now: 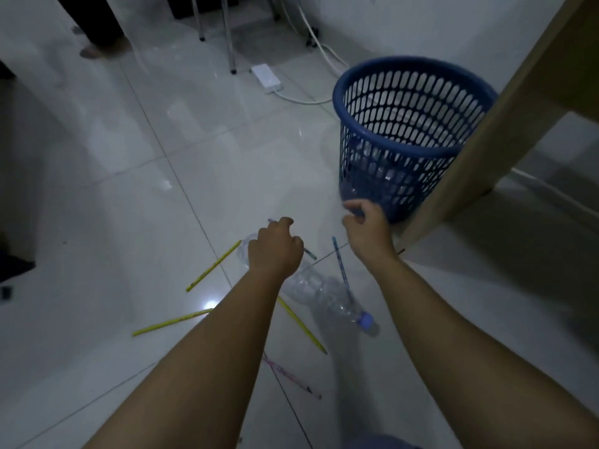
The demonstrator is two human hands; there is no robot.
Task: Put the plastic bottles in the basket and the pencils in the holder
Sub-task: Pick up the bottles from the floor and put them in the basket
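A blue mesh basket (418,68) stands on the white tile floor, with clear plastic showing through its lower holes. A clear plastic bottle (327,296) with a blue cap lies on the floor between my forearms. My left hand (275,249) is closed around a bluish pencil (310,254) whose ends stick out on both sides of the fist. My right hand (364,222) hovers by the basket's base, fingers curled and apart, nothing in them. Yellow pencils (214,265) (171,322) (301,325), a blue pencil (340,267) and a pink pencil (291,375) lie scattered. No pencil holder is in view.
A wooden table leg (470,140) slants down just right of the basket. A white power strip (265,77) and its cable lie behind, near metal furniture legs (231,43). Another person's feet (97,50) stand at the back left.
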